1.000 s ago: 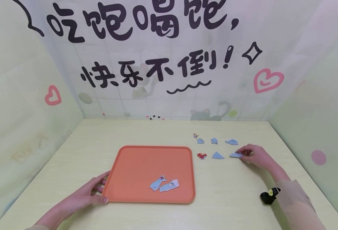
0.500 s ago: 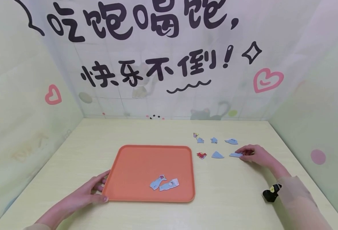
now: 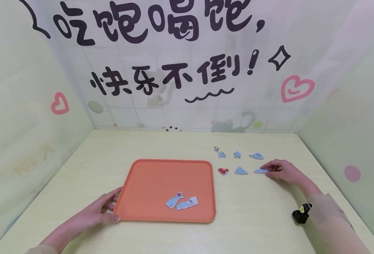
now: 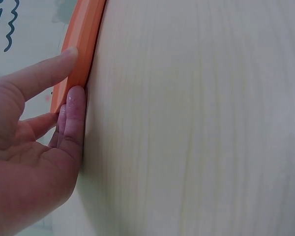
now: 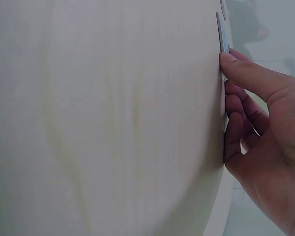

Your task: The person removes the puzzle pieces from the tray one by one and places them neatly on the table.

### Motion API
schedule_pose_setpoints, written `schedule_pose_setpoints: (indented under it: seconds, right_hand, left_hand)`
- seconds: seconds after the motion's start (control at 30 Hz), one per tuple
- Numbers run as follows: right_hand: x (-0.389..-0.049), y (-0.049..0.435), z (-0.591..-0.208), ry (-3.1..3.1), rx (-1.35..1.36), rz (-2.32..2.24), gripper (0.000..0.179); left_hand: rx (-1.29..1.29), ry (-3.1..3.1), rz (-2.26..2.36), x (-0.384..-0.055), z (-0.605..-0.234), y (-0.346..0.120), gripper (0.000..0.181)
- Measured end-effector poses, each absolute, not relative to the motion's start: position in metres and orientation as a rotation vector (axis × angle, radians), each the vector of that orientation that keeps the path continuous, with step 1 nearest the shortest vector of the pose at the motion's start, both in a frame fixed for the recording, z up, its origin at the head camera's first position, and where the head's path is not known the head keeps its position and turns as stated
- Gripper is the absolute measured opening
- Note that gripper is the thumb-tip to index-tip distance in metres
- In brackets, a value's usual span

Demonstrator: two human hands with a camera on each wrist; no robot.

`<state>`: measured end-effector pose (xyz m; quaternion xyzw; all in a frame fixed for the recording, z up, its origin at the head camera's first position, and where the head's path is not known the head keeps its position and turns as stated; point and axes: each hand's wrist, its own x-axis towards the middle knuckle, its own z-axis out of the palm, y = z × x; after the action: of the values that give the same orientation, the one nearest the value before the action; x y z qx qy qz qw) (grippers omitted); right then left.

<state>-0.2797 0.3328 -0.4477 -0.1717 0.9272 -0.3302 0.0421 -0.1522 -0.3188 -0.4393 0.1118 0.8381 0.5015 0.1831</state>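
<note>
In the head view my left hand (image 3: 99, 211) holds the near left corner of the orange tray (image 3: 161, 176). The left wrist view shows the thumb on the rim and curled fingers against the outer side. Two light-blue printed puzzle pieces, one with a purple patch (image 3: 175, 200) and one with a pale end (image 3: 187, 203), lie on the tray. To the right, my right hand (image 3: 283, 171) pinches the end of a flat light-blue puzzle piece (image 3: 260, 171) between thumb and forefinger, low at the table. Part of that piece is hidden by the fingers.
Several more pieces lie in two rows right of the tray, among them a red one (image 3: 223, 171), a blue triangle (image 3: 241, 171) and a curved blue one (image 3: 256, 155). A black device (image 3: 302, 213) sits by the right wrist. Walls bound the table (image 3: 256, 225).
Both hands keep nearly the same places, the left at the tray and the right at the blue piece. The black device by the right wrist has shifted slightly right.
</note>
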Motion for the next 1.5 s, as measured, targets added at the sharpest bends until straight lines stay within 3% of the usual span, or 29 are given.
schedule_pose_setpoints:
  seconds: [1.2, 1.5]
  right_hand:
    - [-0.2771, 0.3357, -0.4519, 2.876, -0.525, -0.995, 0.026]
    - [-0.2731, 0.3322, -0.4465, 2.844, -0.568, -0.921, 0.036]
  left_hand:
    - [0.352, 2.355, 1.433, -0.1499, -0.4412, -0.3212, 0.092]
    - [0.344, 2.367, 1.409, -0.1514, -0.4404, -0.32, 0.093]
